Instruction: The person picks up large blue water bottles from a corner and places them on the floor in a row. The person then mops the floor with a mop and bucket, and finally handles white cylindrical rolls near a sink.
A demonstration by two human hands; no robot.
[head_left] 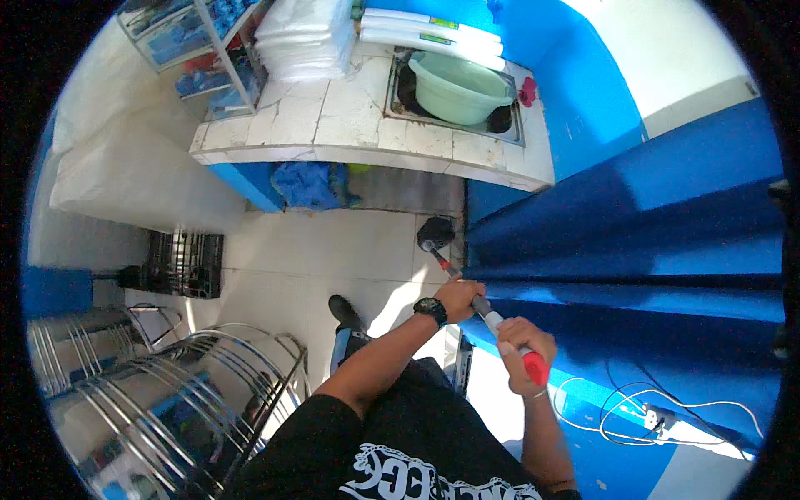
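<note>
My left hand (458,300), with a black watch on its wrist, is closed around the grey shaft of a mop (489,315). Higher up the same shaft, my right hand (525,354) grips it close to the red end cap. The shaft slants away from me, down to a dark, shaggy mop head (435,232) on the tiled floor. That head lies by the right-hand opening under the counter, beside the blue curtain. My fingers cover parts of the shaft.
A tiled counter (333,154) ahead bears a pale green basin (458,87) over a sink and white stacked packs (304,42). Blue curtain (625,242) hangs at right, above cables and a power strip (658,418). Metal racks (192,392) and a black crate (187,262) stand left.
</note>
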